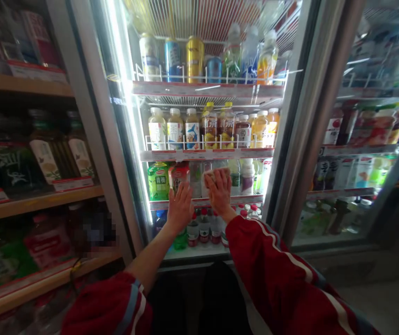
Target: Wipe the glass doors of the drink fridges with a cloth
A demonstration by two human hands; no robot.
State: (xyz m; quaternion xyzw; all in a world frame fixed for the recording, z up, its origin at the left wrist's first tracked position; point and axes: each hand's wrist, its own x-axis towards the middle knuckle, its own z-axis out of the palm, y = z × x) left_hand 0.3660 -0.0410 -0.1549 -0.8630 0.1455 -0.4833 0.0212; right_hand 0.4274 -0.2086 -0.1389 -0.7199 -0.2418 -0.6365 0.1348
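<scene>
My right hand (219, 190) presses a pale folded cloth (209, 176) against the glass door (209, 95) of a lit drinks cooler. The cloth shows above and beside the fingers. My left hand (181, 207) is lower and to the left, its fingers stretched out and laid on the glass, with nothing in it. Behind that hand, inside the cooler, stand a red-labelled bottle (179, 173) and a green bottle (158, 181). A white-capped bottle with a purple label (247, 177) is to the right of the cloth, also behind the glass.
Cans (195, 58) and bottles fill the upper cooler shelves behind wire rails. A metal door frame (320, 107) runs along the right, with another cooler section beyond. Wooden shelves (38, 202) of bottles stand close on the left. My knees (222, 298) are near the cooler's bottom edge.
</scene>
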